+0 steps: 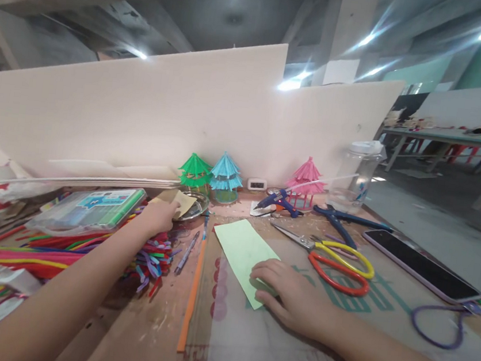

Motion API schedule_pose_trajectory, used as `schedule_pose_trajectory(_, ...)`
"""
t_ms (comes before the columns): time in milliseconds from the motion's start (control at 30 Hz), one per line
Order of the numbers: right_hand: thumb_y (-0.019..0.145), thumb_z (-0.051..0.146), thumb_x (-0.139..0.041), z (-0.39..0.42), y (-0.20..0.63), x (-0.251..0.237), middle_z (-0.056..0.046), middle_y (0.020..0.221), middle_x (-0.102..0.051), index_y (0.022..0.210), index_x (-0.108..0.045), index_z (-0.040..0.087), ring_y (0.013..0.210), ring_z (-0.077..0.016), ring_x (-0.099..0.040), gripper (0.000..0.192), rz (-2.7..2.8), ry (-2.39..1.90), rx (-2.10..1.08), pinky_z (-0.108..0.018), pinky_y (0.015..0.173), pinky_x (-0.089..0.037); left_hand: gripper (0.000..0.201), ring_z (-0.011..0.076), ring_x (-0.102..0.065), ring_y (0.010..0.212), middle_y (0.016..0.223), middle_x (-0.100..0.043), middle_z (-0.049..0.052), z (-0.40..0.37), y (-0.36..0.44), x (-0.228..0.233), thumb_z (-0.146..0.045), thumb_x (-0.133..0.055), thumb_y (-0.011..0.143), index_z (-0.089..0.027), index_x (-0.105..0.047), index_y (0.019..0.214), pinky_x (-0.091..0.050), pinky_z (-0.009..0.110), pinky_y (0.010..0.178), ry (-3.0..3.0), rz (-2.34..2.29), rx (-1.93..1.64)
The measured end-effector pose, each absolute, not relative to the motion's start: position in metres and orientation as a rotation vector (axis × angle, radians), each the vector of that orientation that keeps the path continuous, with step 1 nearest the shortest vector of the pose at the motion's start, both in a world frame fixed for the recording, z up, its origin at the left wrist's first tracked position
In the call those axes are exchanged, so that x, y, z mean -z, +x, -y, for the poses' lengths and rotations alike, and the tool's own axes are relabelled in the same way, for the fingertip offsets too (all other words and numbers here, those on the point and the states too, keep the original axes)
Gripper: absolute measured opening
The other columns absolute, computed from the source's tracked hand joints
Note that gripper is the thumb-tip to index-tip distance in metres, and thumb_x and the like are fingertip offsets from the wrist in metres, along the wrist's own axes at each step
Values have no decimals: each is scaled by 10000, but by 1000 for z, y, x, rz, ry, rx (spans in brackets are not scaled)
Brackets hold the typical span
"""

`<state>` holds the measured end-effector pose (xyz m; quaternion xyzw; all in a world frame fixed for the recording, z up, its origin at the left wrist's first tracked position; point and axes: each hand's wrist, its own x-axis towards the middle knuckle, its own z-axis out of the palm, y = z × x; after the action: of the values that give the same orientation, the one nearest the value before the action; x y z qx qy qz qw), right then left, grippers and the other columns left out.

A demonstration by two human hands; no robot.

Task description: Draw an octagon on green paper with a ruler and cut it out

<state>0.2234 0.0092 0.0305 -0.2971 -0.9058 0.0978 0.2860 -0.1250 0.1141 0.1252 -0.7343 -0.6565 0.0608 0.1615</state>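
My left hand (159,216) reaches forward over a pile of coloured pipe cleaners (63,250) and holds a tan piece of card (179,201) beside a small metal dish (196,204). My right hand (292,295) lies flat, fingers apart, on the near end of a pale green paper strip (243,250) that rests on a cardboard sheet (273,346).
Scissors with yellow and red handles (335,264), blue pliers (340,221), a glue gun (277,202), a phone (422,265), a purple loop (436,324), pens (189,250), an orange strip (192,291), a green-lidded box (89,208). Green, blue and pink paper pavilions (226,176) and a jar (356,173) stand by the back board.
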Motion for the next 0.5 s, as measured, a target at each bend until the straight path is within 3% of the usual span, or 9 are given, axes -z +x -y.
schedule_pose_trajectory(500,979,169,-499,-10,223,-27,-132,1031,-737,1038,-643,170,958,-255,-680,156,2351,-708,-233,-402,868,-556,315,243,-648,1101,1307,-625,98,-158,-96,-124,-382,-636,998,-206,-624,1260,-568,462,933,-2235,1755,-217)
